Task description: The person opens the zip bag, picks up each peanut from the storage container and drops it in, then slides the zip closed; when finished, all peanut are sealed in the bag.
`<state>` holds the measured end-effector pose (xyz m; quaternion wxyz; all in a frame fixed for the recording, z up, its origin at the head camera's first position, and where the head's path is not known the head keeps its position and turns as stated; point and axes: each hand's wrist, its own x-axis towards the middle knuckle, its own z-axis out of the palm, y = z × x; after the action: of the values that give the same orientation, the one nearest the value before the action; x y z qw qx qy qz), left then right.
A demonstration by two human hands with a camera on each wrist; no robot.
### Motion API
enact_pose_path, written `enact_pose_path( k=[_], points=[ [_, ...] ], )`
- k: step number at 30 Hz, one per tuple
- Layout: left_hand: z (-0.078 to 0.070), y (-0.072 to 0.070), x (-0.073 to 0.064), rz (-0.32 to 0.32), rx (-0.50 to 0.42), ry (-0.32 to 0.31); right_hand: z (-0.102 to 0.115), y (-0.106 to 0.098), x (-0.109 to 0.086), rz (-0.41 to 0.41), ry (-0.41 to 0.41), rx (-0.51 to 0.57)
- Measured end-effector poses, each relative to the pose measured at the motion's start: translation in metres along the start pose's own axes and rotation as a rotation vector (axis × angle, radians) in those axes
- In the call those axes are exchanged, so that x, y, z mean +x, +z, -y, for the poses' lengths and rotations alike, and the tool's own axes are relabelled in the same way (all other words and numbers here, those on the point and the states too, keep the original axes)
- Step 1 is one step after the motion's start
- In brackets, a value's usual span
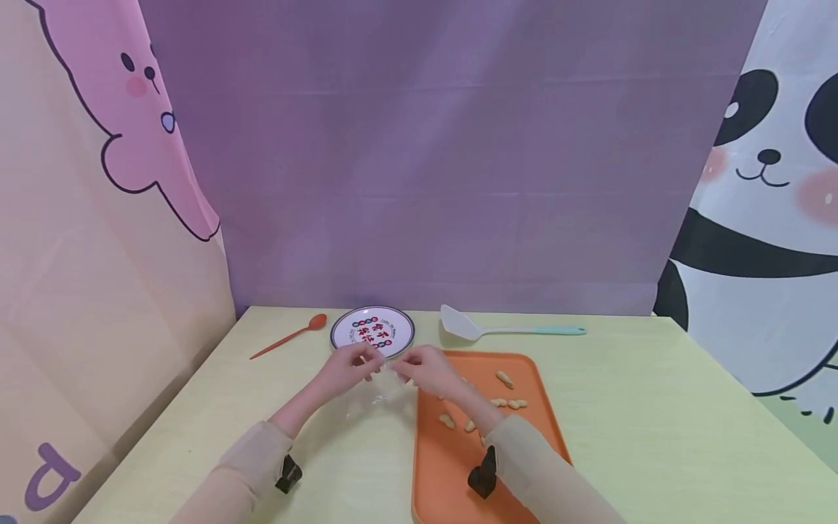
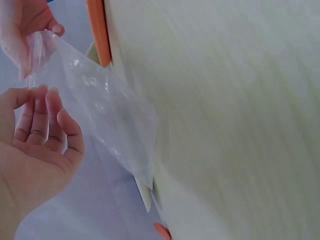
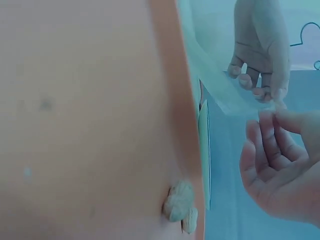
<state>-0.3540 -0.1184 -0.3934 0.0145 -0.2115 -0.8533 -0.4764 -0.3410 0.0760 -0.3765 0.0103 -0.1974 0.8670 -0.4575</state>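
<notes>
A clear plastic zip bag (image 2: 110, 105) hangs between the two hands, its top edge held up and its body drooping toward the table. My left hand (image 1: 353, 364) pinches the bag's top edge between thumb and fingertips. Close beside it, my right hand (image 1: 428, 367) pinches the same edge near its other end. In the right wrist view the fingertips of both hands nearly meet at the bag's rim. Beneath the right forearm lies an orange tray (image 1: 445, 466) with several peanuts (image 1: 505, 379) scattered on it, some hidden by the arm.
Behind the hands sits a round white plate (image 1: 343, 327) with a printed pattern. An orange-red spoon (image 1: 294, 335) lies left of it. To the right, a white spatula (image 1: 484, 331) with a mint handle end lies beyond the tray. A purple cloth (image 1: 445, 182) hangs behind the table.
</notes>
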Motion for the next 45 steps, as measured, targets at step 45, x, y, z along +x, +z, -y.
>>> enact_pose_path(
  k=[45],
  points=[
    [-0.011,0.001,-0.007,-0.088,-0.069,-0.162,0.007,0.007,-0.004,-0.006,0.137,-0.002]
  ],
)
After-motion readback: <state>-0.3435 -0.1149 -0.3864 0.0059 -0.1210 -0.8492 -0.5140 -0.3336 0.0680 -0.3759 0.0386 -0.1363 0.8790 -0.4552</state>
